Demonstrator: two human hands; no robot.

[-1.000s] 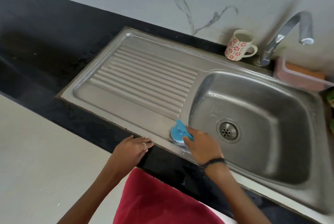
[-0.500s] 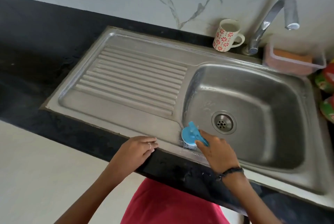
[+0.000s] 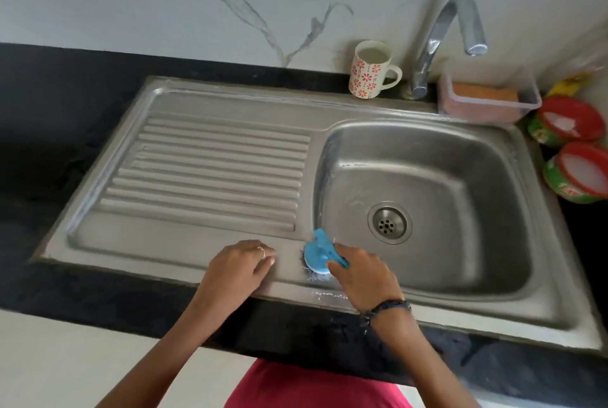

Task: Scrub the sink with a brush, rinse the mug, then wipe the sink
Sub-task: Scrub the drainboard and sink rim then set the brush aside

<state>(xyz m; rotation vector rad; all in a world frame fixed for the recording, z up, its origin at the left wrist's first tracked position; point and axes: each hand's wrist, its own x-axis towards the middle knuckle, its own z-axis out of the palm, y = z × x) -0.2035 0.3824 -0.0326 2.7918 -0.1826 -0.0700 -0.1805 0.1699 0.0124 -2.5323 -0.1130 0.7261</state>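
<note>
A steel sink [image 3: 487, 243] with a ribbed drainboard [image 3: 214, 170] on its left fills the black counter. My right hand [image 3: 362, 276] grips the handle of a round blue scrub brush [image 3: 317, 256], whose bristles press on the sink's front rim at the basin's near-left corner. My left hand [image 3: 237, 266] rests on the front rim just left of the brush, fingers loosely curled and holding nothing. A white mug [image 3: 370, 70] with red flowers stands upright on the back rim, left of the tap [image 3: 441, 39].
A clear plastic tub [image 3: 490, 101] holding an orange sponge sits behind the basin on the right. Two red and green round tubs [image 3: 572, 151] stand on the counter at the far right. The drain [image 3: 390, 223] is open in the basin floor. A marble wall rises behind.
The brush and my right hand slid along the front rim by the basin's near-left corner. My left hand stayed on the rim. The camera shifted, bringing the right-hand tubs into view.
</note>
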